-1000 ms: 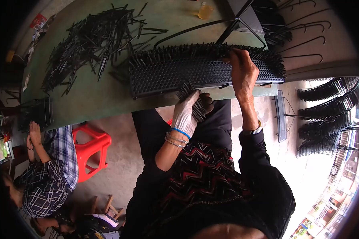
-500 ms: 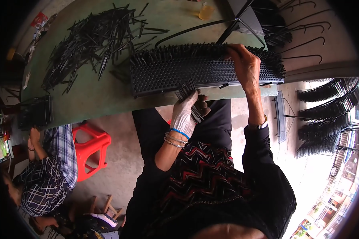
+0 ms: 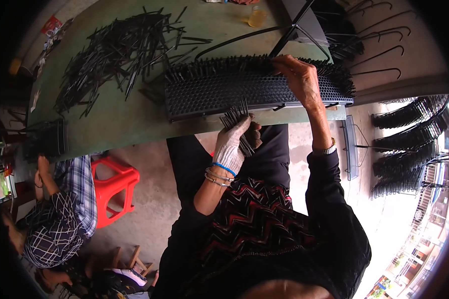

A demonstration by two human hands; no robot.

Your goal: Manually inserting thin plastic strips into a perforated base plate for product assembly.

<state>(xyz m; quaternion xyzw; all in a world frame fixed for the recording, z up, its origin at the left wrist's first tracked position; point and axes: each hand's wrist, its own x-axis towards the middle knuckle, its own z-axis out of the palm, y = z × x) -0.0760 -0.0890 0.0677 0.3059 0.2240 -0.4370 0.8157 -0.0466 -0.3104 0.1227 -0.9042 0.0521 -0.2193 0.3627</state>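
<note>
A long black perforated rack lies along the near edge of the table, its upper rows packed with upright black sticks. My left hand, in a white glove with darkened fingers, is closed round a bundle of thin black sticks just in front of the rack. Over the rack's right half, my bare right hand reaches to the rows of sticks. Its thumb and fingertips come together there; what they pinch is hidden among the dark sticks.
A loose heap of black sticks covers the left part of the green table. Behind the rack stand a bent black rod frame and a cup of yellow liquid. A red stool and a co-worker are at the left.
My right hand has shifted slightly left along the rows of sticks. My left hand stays nearly in place with its bundle, whose sticks have spread a little.
</note>
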